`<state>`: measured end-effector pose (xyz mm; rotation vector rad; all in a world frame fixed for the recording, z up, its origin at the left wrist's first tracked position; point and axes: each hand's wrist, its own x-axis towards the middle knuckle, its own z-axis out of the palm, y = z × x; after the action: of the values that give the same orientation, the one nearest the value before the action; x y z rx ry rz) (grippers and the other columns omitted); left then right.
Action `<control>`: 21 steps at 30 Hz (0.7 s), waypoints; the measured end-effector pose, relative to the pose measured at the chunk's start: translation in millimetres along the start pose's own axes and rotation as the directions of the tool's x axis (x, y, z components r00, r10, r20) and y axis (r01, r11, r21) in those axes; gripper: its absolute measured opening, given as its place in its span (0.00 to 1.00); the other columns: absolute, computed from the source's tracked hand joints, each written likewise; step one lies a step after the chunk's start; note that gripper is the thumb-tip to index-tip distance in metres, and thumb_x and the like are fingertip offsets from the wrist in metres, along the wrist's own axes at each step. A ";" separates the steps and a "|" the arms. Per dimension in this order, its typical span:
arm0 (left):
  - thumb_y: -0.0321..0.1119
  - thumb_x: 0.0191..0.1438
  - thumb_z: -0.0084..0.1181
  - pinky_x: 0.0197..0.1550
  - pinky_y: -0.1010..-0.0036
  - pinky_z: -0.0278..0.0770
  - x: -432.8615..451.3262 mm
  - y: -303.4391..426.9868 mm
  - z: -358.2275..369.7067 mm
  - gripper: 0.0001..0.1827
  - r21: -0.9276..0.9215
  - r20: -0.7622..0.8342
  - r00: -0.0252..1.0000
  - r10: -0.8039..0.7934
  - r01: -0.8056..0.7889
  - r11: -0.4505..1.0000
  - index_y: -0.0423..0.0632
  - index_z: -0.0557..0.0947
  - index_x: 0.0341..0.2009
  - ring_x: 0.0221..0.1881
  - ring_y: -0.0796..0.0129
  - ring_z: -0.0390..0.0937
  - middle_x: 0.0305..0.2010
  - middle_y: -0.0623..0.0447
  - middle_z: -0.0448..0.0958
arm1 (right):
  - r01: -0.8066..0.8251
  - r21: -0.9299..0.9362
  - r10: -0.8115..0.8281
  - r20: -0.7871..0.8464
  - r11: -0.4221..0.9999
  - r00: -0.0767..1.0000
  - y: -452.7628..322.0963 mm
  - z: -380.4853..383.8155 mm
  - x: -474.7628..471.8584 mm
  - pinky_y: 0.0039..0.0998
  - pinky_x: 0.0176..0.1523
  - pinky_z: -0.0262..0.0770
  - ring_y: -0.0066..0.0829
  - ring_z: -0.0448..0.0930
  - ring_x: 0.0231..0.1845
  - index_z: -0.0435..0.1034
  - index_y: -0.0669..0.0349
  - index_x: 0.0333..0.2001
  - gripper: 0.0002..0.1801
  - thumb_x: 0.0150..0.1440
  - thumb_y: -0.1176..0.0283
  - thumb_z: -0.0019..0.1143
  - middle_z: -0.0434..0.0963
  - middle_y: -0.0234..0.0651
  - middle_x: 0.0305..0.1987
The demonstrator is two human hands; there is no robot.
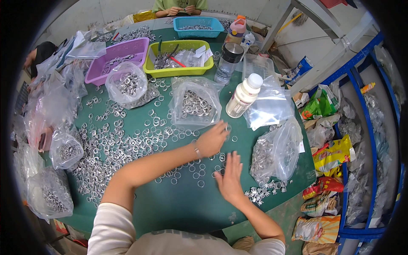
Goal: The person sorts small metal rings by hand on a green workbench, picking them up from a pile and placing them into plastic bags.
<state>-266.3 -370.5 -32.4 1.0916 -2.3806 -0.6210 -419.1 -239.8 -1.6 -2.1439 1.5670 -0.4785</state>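
Observation:
My left hand (212, 140) reaches across the green table (178, 207), its fingers blurred. A metal ring (228, 128) shows at its fingertips; whether they pinch it, I cannot tell. Palm down and holding nothing, my right hand (231, 183) has its thumb apart from the fingers, beside a few loose rings (217, 168). A broad spread of metal rings (127, 146) covers the table's left and middle. Beyond my left hand lies an open clear plastic bag (178, 111) with more rings inside. A small heap of shiny pieces (257, 194) lies right of my right hand.
A white bottle (244, 97), a dark-lidded clear bottle (223, 71) and flat plastic bags (271, 108) stand or lie beyond. Purple (92, 71), yellow-green (178, 72) and blue trays (199, 33) line the back. A filled bag (263, 156) lies right. Another person's hands (181, 10) are opposite.

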 end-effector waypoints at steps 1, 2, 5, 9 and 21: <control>0.29 0.58 0.47 0.66 0.58 0.59 -13.0 1.6 -2.9 0.20 0.017 0.036 0.994 0.108 -0.108 0.994 0.42 0.69 0.56 0.68 0.44 0.55 0.67 0.38 0.57 | 0.054 0.104 -0.058 0.036 0.993 0.998 -7.4 -2.1 -2.1 0.59 0.70 0.36 0.67 0.39 0.72 0.42 0.74 0.67 0.40 0.60 0.64 0.50 0.37 0.64 0.71; 0.29 0.58 0.47 0.66 0.57 0.58 -19.1 2.2 -5.6 0.21 -0.056 -0.001 0.993 0.114 -0.114 0.992 0.41 0.68 0.57 0.66 0.43 0.57 0.66 0.38 0.58 | 0.054 0.216 -0.066 0.049 0.975 0.997 -12.1 -5.0 -0.8 0.54 0.71 0.35 0.63 0.39 0.73 0.42 0.73 0.67 0.38 0.61 0.65 0.47 0.40 0.61 0.72; 0.29 0.58 0.46 0.66 0.55 0.57 -31.1 9.4 -19.4 0.22 -0.141 -0.056 0.997 0.046 -0.054 0.989 0.41 0.68 0.58 0.66 0.44 0.58 0.66 0.39 0.59 | 0.055 0.205 -0.037 -0.093 0.977 0.995 3.6 -13.9 26.0 0.49 0.72 0.36 0.57 0.41 0.74 0.44 0.73 0.67 0.36 0.62 0.66 0.45 0.44 0.58 0.72; 0.28 0.55 0.48 0.67 0.53 0.52 -34.0 8.2 -28.2 0.27 0.109 0.056 0.994 -0.090 0.084 0.991 0.41 0.64 0.61 0.70 0.46 0.51 0.69 0.41 0.56 | -0.089 -0.084 0.080 -0.104 0.992 0.991 18.3 1.3 71.8 0.49 0.72 0.36 0.54 0.43 0.74 0.48 0.72 0.65 0.33 0.63 0.63 0.43 0.48 0.56 0.71; 0.26 0.54 0.52 0.68 0.52 0.53 -155.7 36.3 -65.2 0.26 0.006 -0.109 0.960 -0.257 0.259 0.966 0.42 0.67 0.59 0.69 0.44 0.52 0.68 0.39 0.56 | 0.288 0.054 -0.272 -0.206 0.956 0.940 -25.7 19.3 85.3 0.47 0.70 0.47 0.56 0.54 0.70 0.53 0.75 0.62 0.29 0.60 0.71 0.45 0.59 0.57 0.66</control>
<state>-159.2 -241.2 8.0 1.4219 -2.1750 -0.6090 -363.1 -311.6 -2.5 -2.3240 1.3132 -0.8579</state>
